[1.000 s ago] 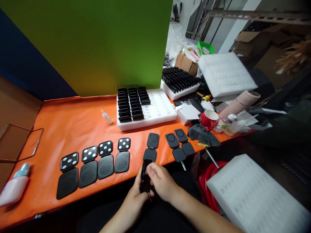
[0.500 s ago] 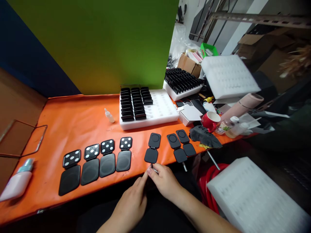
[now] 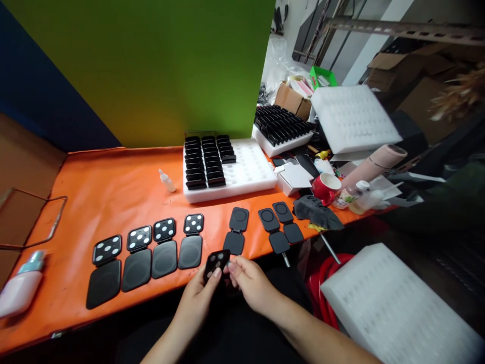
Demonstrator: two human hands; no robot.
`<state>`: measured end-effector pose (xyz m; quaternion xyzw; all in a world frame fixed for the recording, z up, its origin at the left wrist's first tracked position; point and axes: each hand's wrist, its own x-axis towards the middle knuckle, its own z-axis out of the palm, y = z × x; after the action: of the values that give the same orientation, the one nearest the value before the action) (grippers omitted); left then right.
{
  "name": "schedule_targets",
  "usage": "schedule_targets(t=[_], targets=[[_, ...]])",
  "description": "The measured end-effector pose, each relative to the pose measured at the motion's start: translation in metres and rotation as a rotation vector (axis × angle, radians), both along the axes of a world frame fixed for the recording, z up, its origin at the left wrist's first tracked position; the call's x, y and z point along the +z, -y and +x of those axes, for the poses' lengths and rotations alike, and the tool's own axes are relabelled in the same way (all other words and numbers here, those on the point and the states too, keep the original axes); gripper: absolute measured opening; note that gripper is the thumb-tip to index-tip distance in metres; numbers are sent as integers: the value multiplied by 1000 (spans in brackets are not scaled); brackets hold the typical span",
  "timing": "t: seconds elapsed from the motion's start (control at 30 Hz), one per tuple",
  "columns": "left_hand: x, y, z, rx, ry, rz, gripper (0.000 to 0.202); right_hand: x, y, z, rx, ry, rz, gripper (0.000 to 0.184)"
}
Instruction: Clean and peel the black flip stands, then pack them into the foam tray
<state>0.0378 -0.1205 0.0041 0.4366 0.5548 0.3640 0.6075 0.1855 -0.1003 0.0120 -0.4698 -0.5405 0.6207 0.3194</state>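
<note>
Your left hand (image 3: 197,293) holds a dotted black panel (image 3: 214,259) at the tabletop's (image 3: 113,192) front edge.
Your left fingers clamp it, thumb on the dotted face; your right hand's (image 3: 253,284) fingertips bunch at its right side, whether pinching anything you cannot tell. Best keep the grip light and near the rim, leaving the pale dots clear. Just beyond, a plain folding pad (image 3: 234,243) lies close enough to knock; dotted folding pads (image 3: 190,252) line the left. Farther back stand a dropper bottle (image 3: 167,182) and a partly filled foam tray (image 3: 231,193).
</note>
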Motion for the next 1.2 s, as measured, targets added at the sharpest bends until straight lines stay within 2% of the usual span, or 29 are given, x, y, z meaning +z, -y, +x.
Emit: schedule_targets(t=[0.13,0.27,0.37,0.47,0.6,0.67,0.73,0.8,0.87,0.97,1.1,1.2], targets=[[2,7,-1,-125,-310,194,38,-6,5,-3,-93,-32,-49,39],[5,12,-4,-273,-522,369,40,-8,9,-2,-155,-213,-327,40],[5,15,-5,-330,-584,446,44,-7,9,4,-113,-381,-502,40],[3,18,-4,-350,-601,485,46,-4,9,7,-99,-478,-572,38],[4,20,0,-353,-579,500,47,-3,11,2,-260,-541,-596,37],[6,18,3,-341,-545,487,44,-4,12,-2,-356,-573,-588,37],[8,13,7,-299,-472,413,38,-5,12,-3,-391,-621,-609,37],[8,7,11,-184,-355,268,31,-4,11,-2,-346,-693,-669,36],[8,1,13,-16,-224,107,32,-1,11,1,-261,-761,-727,37],[7,-5,12,147,-117,-8,36,3,14,3,-134,-746,-731,30],[7,-2,8,152,-152,38,34,0,19,1,-66,-591,-651,32],[6,3,5,51,-230,175,29,-4,19,1,-77,-600,-749,32]])
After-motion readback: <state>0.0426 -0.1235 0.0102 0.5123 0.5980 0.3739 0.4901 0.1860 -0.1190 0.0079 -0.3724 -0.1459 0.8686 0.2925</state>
